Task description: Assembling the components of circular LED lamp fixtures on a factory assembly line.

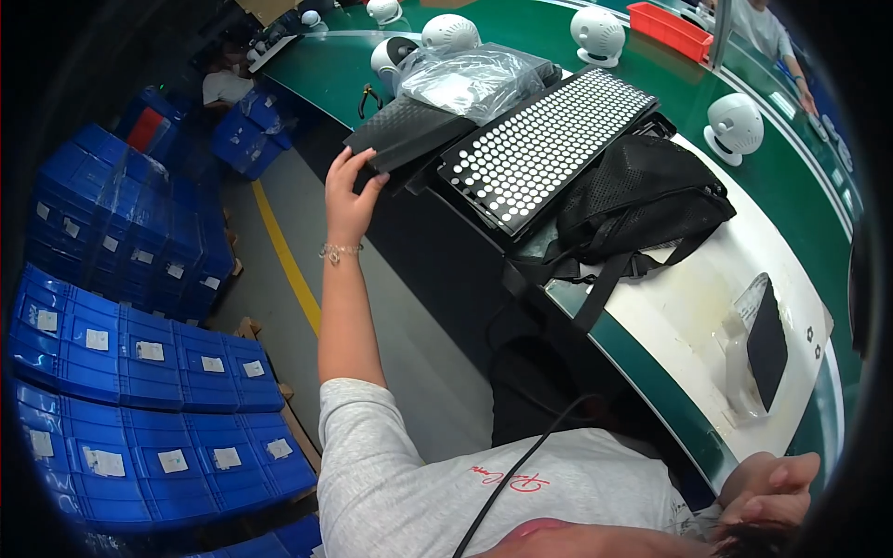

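Note:
My left hand reaches out to the black textured tray at the table's left edge. Its fingers lie over the tray's near left corner, with the thumb just below, pinching the edge. Clear plastic wrap lies crumpled over dark pieces on top of the tray. Beside it sits a long black tray with rows of white round pieces. My right hand is low at the right, by the table's front edge, fingers curled together; whatever they may hold is hidden.
A black mesh bag with straps lies on the white table mat, near a dark flat pad. White rounded devices and a red bin stand farther back. Stacked blue crates fill the left. Other people work at the far sides.

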Demonstrator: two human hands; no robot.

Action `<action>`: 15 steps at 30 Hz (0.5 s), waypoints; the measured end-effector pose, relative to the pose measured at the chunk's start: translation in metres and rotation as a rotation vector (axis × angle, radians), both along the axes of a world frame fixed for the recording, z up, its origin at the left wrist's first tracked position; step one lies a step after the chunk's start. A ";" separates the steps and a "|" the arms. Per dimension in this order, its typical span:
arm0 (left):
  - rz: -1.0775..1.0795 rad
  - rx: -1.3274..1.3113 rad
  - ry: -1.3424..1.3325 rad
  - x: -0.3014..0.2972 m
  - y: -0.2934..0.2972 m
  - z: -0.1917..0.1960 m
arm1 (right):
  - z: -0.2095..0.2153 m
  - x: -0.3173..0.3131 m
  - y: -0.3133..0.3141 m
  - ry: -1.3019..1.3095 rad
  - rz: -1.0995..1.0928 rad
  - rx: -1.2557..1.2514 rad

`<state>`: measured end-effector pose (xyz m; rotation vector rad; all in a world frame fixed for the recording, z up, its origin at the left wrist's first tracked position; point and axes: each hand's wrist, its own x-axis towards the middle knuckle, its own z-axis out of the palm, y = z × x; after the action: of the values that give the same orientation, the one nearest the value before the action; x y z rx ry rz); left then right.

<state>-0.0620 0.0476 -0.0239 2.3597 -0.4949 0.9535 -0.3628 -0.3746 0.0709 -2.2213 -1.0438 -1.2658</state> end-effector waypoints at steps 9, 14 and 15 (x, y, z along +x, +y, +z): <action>-0.322 -0.506 0.354 0.064 0.016 0.026 | 0.021 0.043 0.034 0.239 0.614 0.098; -0.351 -0.512 0.475 0.065 0.017 0.032 | 0.026 0.054 0.044 0.293 0.623 0.073; -0.386 -0.501 0.473 0.062 0.019 0.029 | 0.027 0.057 0.046 0.303 0.623 0.068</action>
<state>0.0002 0.0662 0.0050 1.8513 -0.4344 0.2781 -0.3063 -0.3288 0.0975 -1.7483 -1.3864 -0.6604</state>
